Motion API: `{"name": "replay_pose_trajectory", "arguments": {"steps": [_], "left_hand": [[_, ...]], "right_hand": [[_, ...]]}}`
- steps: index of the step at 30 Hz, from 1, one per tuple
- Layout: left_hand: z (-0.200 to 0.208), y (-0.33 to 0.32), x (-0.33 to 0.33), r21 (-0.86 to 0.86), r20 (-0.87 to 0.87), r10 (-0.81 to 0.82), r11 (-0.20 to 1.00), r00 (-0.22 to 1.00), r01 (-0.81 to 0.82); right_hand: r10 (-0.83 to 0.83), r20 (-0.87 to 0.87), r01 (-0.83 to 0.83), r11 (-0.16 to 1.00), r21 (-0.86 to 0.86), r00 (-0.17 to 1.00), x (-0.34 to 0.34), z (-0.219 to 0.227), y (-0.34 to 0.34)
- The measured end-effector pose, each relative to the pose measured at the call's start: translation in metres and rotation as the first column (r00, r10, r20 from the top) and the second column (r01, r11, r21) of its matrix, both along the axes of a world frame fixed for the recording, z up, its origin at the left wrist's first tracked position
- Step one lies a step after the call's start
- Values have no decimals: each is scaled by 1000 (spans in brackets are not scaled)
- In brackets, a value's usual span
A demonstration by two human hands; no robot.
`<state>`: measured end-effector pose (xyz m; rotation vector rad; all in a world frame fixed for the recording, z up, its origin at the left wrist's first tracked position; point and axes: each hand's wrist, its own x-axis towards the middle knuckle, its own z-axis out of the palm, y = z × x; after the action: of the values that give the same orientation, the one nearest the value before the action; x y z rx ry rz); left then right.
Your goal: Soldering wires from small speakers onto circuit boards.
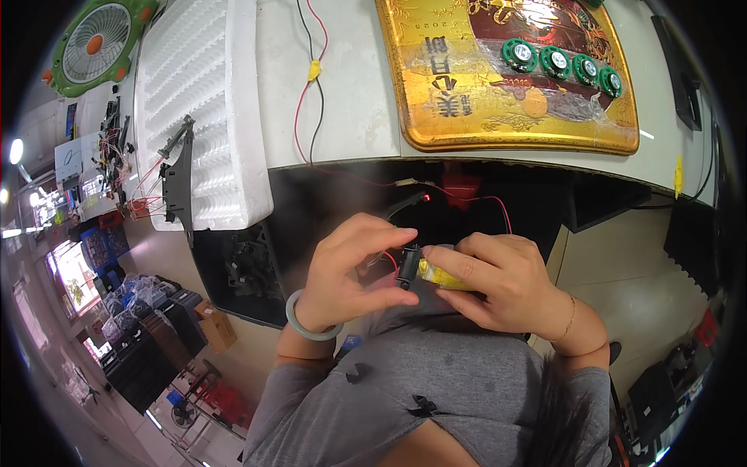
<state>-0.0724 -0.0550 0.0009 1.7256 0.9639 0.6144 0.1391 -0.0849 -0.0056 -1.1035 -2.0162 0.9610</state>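
Observation:
In front of my body, my left hand [350,268] pinches a small black plastic part [407,267] between thumb and forefinger. A thin red wire [390,258] shows beside that part. My right hand [502,280] is closed round a yellow-taped piece [440,275], whose end meets the black part. What lies under the taping is hidden. Just beyond my fingers, a slim black arm [406,207] reaches up to a small red glowing light at its tip. A red and black wire pair [320,101] runs down from the table, and the red one passes toward my right hand.
A white foam tray [253,117] at the left bears a black bracket-like part [179,179]. On the white table [350,78] lies a gold tin lid [420,128] with several green round speakers [553,62]. A black bin [226,292] stands below the tray, and a green fan [95,45] at the far left.

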Motion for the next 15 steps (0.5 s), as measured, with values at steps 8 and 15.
{"name": "replay_pose_trajectory", "arguments": {"steps": [8,15], "left_hand": [[-14,3,-4,88,164,-104,992,981,90],[-33,-8,0,221,345,70,963,936,-154]], "right_hand": [[18,118,-35,988,150,993,-4,3,-1],[-67,189,6,952,306,980,-7,13,-3]]}}
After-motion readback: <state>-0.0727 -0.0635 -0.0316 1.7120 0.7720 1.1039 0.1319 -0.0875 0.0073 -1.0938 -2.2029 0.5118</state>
